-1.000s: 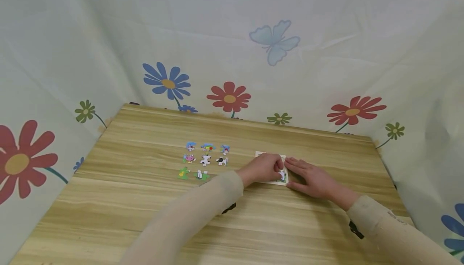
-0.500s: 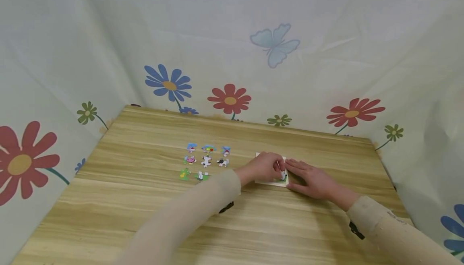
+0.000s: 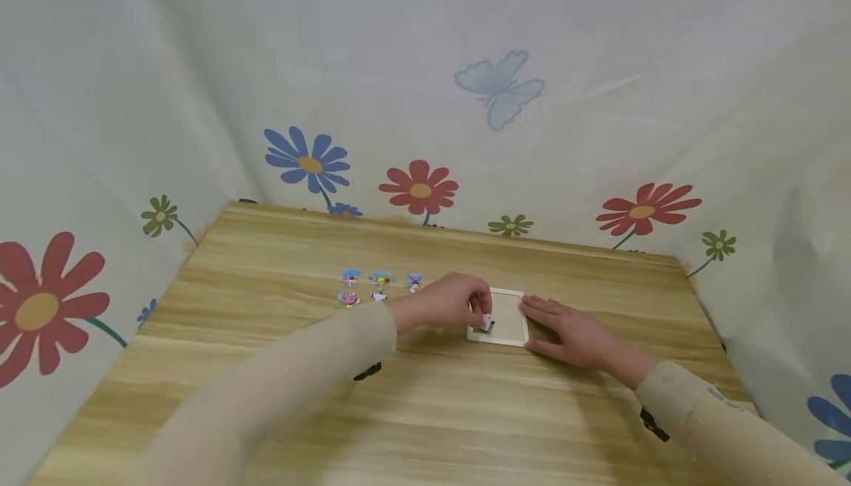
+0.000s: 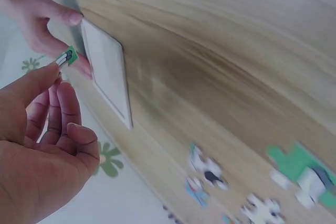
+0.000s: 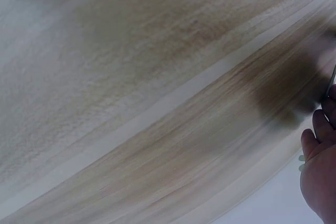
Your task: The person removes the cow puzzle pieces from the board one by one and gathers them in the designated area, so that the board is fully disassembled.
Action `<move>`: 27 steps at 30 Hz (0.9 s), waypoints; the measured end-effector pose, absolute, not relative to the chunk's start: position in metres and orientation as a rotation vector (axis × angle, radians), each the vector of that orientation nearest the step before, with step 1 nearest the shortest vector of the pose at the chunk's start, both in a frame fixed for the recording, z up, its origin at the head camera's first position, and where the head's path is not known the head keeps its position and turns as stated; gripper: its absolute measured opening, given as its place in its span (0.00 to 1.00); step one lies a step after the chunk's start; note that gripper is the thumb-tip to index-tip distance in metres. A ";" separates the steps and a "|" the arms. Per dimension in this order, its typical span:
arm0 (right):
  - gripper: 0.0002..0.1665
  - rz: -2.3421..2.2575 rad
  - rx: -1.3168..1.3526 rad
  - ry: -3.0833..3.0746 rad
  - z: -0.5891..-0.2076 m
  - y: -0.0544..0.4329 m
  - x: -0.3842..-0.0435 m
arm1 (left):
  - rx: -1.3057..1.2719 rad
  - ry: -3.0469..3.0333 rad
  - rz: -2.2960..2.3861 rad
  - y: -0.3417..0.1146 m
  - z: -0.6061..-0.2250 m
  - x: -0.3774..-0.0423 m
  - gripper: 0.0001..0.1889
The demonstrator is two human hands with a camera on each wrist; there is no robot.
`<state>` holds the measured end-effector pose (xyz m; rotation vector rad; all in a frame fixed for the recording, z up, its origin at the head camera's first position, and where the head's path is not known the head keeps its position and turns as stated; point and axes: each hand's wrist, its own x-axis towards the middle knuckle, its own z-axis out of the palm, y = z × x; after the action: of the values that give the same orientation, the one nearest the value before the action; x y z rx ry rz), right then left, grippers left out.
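Note:
My left hand point(image 3: 459, 300) pinches a jigsaw piece point(image 4: 67, 56) between thumb and fingertips; it shows green with white and black. In the head view this piece overlaps the lower left part of a shallow square puzzle tray point(image 3: 510, 312) with a pale rim. The tray's floor looks bare in the left wrist view. My right hand point(image 3: 573, 329) lies along the tray's right edge, fingers extended and the thumb at the near corner. Only part of that hand shows in the right wrist view.
Left of the tray lie several loose jigsaw pieces point(image 3: 382, 278), some hidden behind my left forearm. A green piece with white point(image 4: 302, 174) is among them. The wooden table point(image 3: 465, 419) ends at a flower-printed cloth point(image 3: 505, 153) behind.
My left hand has shifted left with the jigsaw piece, from the tray's lower right corner to its left side. More of the tray floor shows. My right hand stays at the edge.

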<state>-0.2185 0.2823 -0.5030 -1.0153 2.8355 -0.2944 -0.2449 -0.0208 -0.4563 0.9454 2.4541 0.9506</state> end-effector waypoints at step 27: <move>0.46 -0.312 -1.065 2.856 -0.509 0.284 -0.219 | 0.790 2.423 0.945 -0.136 -0.471 -0.232 0.06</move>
<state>-0.2189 0.2837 -0.5085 -1.0646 2.8562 -0.3119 -0.2316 -0.1364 -0.4707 0.7904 2.4227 0.9446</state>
